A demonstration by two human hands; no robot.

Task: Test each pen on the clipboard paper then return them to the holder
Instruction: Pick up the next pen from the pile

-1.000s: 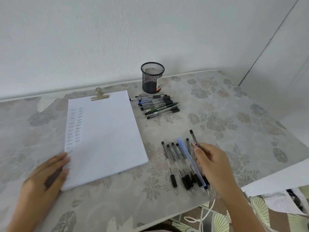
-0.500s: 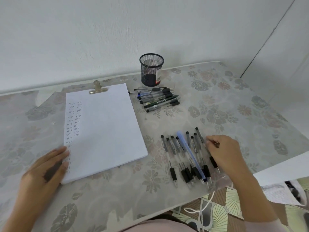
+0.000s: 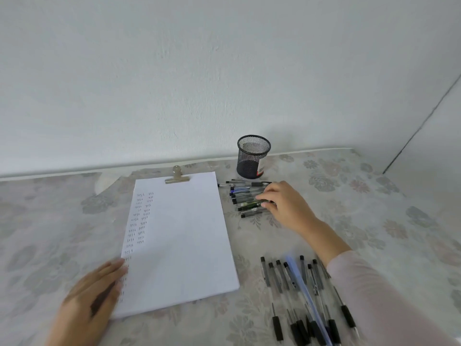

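Note:
White paper (image 3: 182,240) sits on a clipboard under a metal clip (image 3: 177,177); two columns of small written marks run down its left side. My left hand (image 3: 92,300) lies flat on the paper's lower left corner. A black mesh holder (image 3: 252,158) stands behind the clipboard's top right. In front of it lies a far pile of pens (image 3: 243,198). My right hand (image 3: 287,206) reaches over this pile, fingers apart, fingertips touching a green pen (image 3: 250,204). A near row of pens (image 3: 282,278) with a long blue one (image 3: 305,293) lies at the lower right, partly under my sleeve.
The table carries a pale floral cloth (image 3: 374,221). A white wall runs close behind the holder and clipboard. A second wall or door panel (image 3: 436,136) closes the far right corner.
My right hand has left the near row of pens and moved away from me to the far pile by the holder. The view has tilted upward. My left hand stays on the paper.

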